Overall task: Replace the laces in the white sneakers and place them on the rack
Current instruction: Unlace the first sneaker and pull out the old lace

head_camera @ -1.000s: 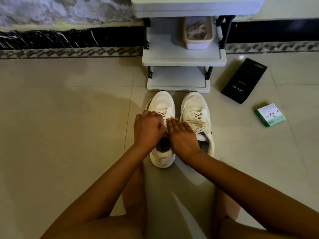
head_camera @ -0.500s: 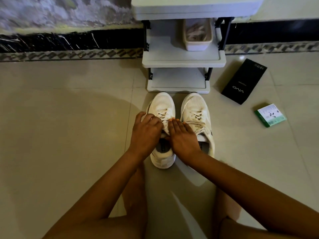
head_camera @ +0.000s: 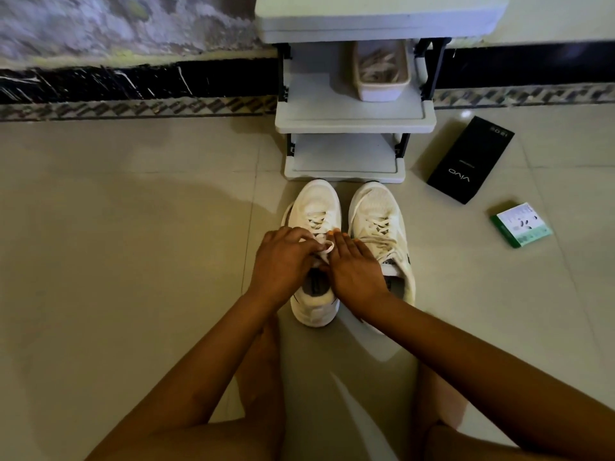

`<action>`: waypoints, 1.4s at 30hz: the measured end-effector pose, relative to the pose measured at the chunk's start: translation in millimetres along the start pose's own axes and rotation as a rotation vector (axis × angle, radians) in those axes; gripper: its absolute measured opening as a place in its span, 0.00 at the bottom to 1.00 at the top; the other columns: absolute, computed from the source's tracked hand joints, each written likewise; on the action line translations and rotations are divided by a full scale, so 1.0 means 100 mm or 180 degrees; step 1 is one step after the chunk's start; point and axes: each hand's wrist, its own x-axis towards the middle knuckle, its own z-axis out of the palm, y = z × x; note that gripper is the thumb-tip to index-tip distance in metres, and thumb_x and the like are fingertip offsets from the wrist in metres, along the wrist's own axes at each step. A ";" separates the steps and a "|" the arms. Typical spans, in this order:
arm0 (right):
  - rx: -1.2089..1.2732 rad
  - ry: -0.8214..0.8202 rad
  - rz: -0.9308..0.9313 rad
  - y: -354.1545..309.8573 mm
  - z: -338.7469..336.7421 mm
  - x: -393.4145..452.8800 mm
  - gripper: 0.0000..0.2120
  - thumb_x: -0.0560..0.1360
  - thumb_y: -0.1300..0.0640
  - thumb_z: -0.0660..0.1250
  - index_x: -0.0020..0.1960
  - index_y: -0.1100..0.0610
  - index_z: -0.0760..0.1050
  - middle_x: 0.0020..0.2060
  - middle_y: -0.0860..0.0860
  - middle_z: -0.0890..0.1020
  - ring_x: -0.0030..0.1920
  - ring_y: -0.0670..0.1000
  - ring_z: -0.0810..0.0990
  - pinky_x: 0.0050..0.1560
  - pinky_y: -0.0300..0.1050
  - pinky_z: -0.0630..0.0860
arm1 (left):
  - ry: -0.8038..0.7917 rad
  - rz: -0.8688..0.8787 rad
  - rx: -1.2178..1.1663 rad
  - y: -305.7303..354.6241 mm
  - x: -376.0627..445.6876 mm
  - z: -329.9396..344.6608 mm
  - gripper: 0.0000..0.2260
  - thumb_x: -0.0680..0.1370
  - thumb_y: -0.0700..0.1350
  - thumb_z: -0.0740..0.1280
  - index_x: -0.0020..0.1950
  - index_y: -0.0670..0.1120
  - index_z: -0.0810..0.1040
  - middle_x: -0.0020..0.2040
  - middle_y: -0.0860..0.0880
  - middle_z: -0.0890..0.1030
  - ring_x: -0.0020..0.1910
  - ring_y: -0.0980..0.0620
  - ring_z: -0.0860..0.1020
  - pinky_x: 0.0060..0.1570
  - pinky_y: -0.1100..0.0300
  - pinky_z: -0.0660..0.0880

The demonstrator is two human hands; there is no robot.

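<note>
Left sneaker (head_camera: 312, 207), floor, beneath both hands: a lace loop (head_camera: 327, 246) has newly emerged between them. Left hand (head_camera: 283, 261) fingers now curl, pinching the lace; right hand (head_camera: 354, 266) fingers press flat. Bow-tying likely begun; rack (head_camera: 346, 118) beyond fingertips.

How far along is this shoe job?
Both white sneakers, left and right, already show crossed laces. In hand: the left hand pinches a white lace loop at the left sneaker's top, and the right hand steadies it. Left: finish, then put both on the grey rack.
</note>
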 end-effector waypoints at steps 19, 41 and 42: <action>0.0232 -0.0029 -0.0015 -0.01 -0.04 -0.02 0.27 0.83 0.50 0.48 0.77 0.59 0.44 0.76 0.58 0.50 0.76 0.55 0.50 0.74 0.47 0.45 | 0.0413 0.0031 -0.0299 0.00 0.01 0.08 0.09 0.77 0.44 0.65 0.55 0.46 0.81 0.57 0.48 0.80 0.55 0.47 0.77 0.49 0.59 0.69; 0.0118 0.0458 -0.0174 0.02 0.08 0.03 0.26 0.80 0.54 0.59 0.75 0.62 0.58 0.73 0.63 0.61 0.73 0.61 0.61 0.73 0.53 0.55 | 0.0566 -0.0107 -0.1672 -0.03 0.08 0.03 0.05 0.72 0.43 0.70 0.46 0.47 0.84 0.48 0.53 0.82 0.50 0.56 0.79 0.53 0.58 0.76; 0.0108 0.0475 -0.0184 0.02 0.06 0.02 0.27 0.80 0.54 0.58 0.75 0.63 0.56 0.73 0.63 0.60 0.74 0.61 0.60 0.73 0.53 0.54 | 0.0616 -0.0093 -0.2145 -0.01 0.08 0.01 0.05 0.71 0.41 0.70 0.46 0.48 0.83 0.45 0.54 0.82 0.48 0.59 0.79 0.52 0.61 0.76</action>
